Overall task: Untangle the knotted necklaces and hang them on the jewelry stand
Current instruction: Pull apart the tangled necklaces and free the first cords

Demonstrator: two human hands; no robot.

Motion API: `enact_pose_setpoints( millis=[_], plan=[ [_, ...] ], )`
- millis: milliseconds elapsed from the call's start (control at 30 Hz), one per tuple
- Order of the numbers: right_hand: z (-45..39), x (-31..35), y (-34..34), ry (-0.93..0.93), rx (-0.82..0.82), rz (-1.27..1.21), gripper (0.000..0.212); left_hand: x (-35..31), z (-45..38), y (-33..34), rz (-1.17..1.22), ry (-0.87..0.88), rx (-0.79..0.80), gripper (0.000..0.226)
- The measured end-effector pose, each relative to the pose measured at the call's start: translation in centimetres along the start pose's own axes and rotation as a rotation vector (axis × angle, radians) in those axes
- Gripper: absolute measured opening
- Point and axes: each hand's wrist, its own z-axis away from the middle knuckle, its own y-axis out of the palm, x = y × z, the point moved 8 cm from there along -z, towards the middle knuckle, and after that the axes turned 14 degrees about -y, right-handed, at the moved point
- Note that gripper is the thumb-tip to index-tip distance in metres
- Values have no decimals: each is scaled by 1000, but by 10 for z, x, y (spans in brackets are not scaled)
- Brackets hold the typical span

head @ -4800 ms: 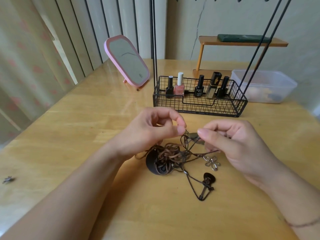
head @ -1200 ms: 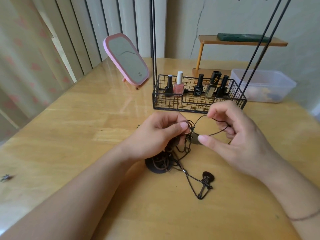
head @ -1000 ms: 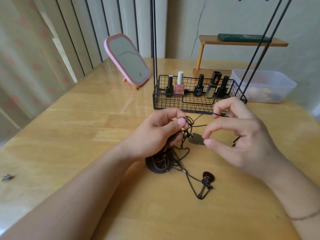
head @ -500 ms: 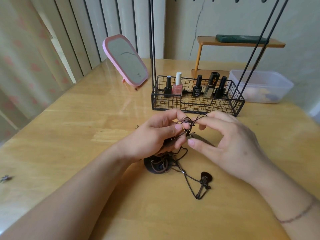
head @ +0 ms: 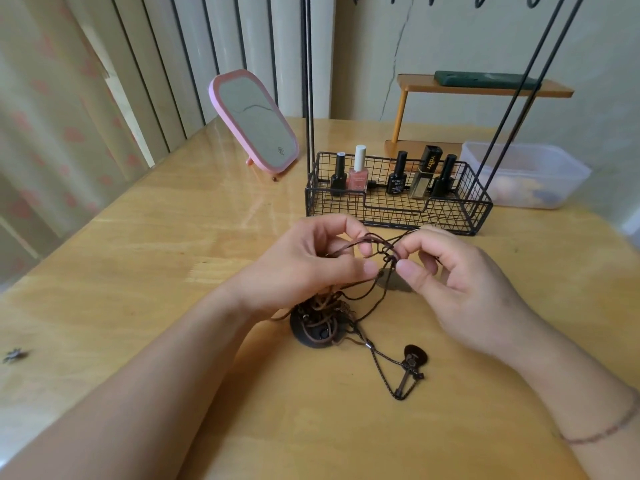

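A tangle of brown cord necklaces [head: 322,313] lies on the wooden table [head: 173,254], piled over a dark round pendant [head: 308,336]. A chain with a guitar-shaped pendant [head: 412,367] trails out to the right. My left hand [head: 304,265] pinches several cords lifted from the pile. My right hand [head: 460,285] pinches a small knot [head: 389,256] between thumb and forefinger, close to my left fingertips. A grey oval pendant [head: 393,282] hangs under the knot. The black wire jewelry stand [head: 398,209] rises behind my hands; its hooks show at the top edge.
The stand's basket holds several nail polish bottles [head: 358,171]. A pink mirror [head: 254,123] leans at the back left. A clear plastic box [head: 526,174] and a small wooden shelf [head: 478,90] stand at the back right. A small metal charm [head: 14,355] lies far left.
My right hand pulled a cord out toward the stand, then came back to my left hand and now pinches the knot. The flower pendant seen earlier is out of sight.
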Motion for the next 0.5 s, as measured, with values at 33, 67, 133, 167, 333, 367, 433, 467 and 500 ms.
enact_pose_setpoints(
  millis=[33, 67, 133, 167, 333, 367, 433, 467, 500],
  plan=[
    [1, 0, 1, 2, 16, -25, 10, 0, -1, -2, -32, 5, -42, 18],
    [1, 0, 3, 3, 31, -47, 15, 1, -1, -5, -41, 1, -74, 19],
    [2, 0, 6, 3, 58, -86, 19, 1, -2, -7, -48, -18, -108, 16],
    [2, 1, 7, 5, 67, -103, 19, 0, -1, -8, -68, -27, -118, 12],
    [3, 1, 10, 8, 85, -126, 23, -1, 2, 1, -161, -33, -53, 19],
    [3, 1, 10, 4, 89, -116, 25, -2, 3, 5, -147, -30, -18, 21],
    [3, 1, 11, -7, 105, -84, 28, -2, 3, 10, -99, -37, 33, 24],
    [3, 1, 11, -9, 115, -79, 30, -2, 4, 11, -85, -41, 47, 24],
    [3, 1, 12, -7, 126, -82, 31, -3, 4, 12, -78, -41, 58, 24]
  ],
)
